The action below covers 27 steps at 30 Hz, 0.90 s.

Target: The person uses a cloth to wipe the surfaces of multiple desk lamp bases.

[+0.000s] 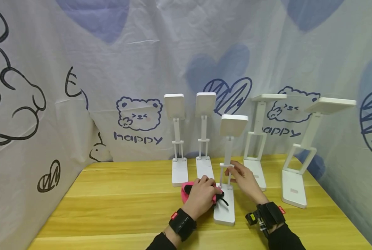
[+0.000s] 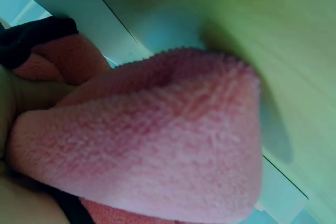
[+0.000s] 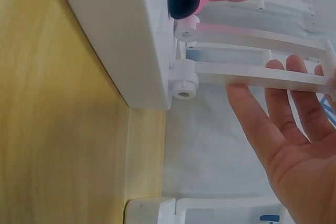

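A white folding desk lamp [image 1: 228,152] stands upright on the table, nearest of several alike. My left hand [image 1: 201,195] grips a pink fluffy cloth [image 1: 185,197] with black trim and a black cord, at the rear of the lamp's base [image 1: 224,213]. In the left wrist view the bunched cloth [image 2: 157,140] fills much of the picture and hides most of the fingers. My right hand [image 1: 244,178] holds the lamp's lower frame from the right. The right wrist view shows its fingers [image 3: 252,116] around one white bar [image 3: 252,73] of that frame.
Two more white lamps [image 1: 179,172] [image 1: 204,166] stand behind, near the table's back edge. Another pair of lamps [image 1: 254,170] [image 1: 293,189] stands to the right. A printed cloth curtain [image 1: 139,62] hangs behind the wooden table [image 1: 117,205].
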Available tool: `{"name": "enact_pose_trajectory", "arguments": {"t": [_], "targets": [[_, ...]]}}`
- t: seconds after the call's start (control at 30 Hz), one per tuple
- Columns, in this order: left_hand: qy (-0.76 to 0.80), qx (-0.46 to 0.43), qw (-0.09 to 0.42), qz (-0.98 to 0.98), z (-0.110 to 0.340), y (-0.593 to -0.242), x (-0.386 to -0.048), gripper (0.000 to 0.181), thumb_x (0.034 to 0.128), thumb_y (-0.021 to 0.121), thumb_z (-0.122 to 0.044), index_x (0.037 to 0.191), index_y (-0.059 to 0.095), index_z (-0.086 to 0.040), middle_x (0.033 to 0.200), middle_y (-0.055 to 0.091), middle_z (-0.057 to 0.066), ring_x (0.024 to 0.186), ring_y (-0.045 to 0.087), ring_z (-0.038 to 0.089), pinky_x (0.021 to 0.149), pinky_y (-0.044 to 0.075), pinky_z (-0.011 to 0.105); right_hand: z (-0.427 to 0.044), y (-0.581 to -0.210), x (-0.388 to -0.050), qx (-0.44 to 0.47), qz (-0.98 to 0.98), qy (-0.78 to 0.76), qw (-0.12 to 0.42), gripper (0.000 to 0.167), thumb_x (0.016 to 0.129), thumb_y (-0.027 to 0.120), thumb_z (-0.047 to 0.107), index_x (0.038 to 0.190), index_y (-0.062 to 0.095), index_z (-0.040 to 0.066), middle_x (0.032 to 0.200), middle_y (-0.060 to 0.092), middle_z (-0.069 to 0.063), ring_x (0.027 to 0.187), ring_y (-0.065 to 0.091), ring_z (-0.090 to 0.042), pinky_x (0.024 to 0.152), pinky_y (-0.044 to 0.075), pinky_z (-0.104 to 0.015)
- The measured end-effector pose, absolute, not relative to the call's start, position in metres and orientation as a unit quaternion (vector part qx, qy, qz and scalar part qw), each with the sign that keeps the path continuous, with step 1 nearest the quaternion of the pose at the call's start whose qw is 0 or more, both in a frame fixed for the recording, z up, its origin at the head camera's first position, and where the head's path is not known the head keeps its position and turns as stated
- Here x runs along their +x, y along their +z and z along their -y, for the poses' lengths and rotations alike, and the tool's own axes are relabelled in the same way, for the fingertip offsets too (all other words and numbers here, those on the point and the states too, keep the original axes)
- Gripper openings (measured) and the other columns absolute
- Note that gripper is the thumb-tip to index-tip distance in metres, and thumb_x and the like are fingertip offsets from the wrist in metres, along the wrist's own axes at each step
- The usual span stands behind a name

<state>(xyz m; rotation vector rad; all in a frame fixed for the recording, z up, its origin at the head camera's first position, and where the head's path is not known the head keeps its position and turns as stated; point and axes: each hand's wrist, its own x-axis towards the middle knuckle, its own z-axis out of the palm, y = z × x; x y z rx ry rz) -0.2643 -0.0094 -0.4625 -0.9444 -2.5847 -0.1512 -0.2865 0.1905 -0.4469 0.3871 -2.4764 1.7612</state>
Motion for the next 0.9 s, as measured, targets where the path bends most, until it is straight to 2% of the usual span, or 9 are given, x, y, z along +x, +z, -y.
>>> {"name": "enact_pose_trajectory", "arguments": {"t": [0.27, 0.53, 0.9], "targets": [[-0.05, -0.308, 0.161, 0.936, 0.001, -0.46, -0.262, 0.028, 0.0766, 0.082, -0.024, 0.101, 0.077, -0.034, 0.094, 0.065, -0.005, 0.088, 0.049, 0.016, 0.071, 0.038, 0.031, -0.191, -0.447, -0.287, 0.123, 0.81, 0.573, 0.038, 0.036, 0.104, 0.043, 0.036, 0.127, 0.056, 0.012, 0.104, 0.064, -0.014, 0.109, 0.061, -0.031, 0.091, 0.053, -0.048], [-0.043, -0.28, 0.151, 0.947, -0.015, -0.458, -0.258, 0.024, 0.0796, 0.077, -0.023, 0.102, 0.076, -0.031, 0.092, 0.065, -0.003, 0.085, 0.052, 0.018, 0.068, 0.042, 0.034, -0.191, -0.446, -0.286, 0.12, 0.816, 0.565, 0.038, 0.035, 0.104, 0.043, 0.036, 0.126, 0.057, 0.012, 0.103, 0.064, -0.014, 0.109, 0.062, -0.031, 0.089, 0.055, -0.044], [-0.015, -0.309, 0.16, 0.937, -0.032, -0.46, -0.254, 0.028, 0.081, 0.077, -0.024, 0.106, 0.074, -0.037, 0.104, 0.067, -0.008, 0.088, 0.052, 0.015, 0.069, 0.042, 0.03, -0.19, -0.444, -0.285, 0.119, 0.816, 0.565, 0.036, 0.036, 0.105, 0.042, 0.034, 0.13, 0.055, 0.012, 0.104, 0.064, -0.014, 0.11, 0.062, -0.032, 0.091, 0.053, -0.05]]}}
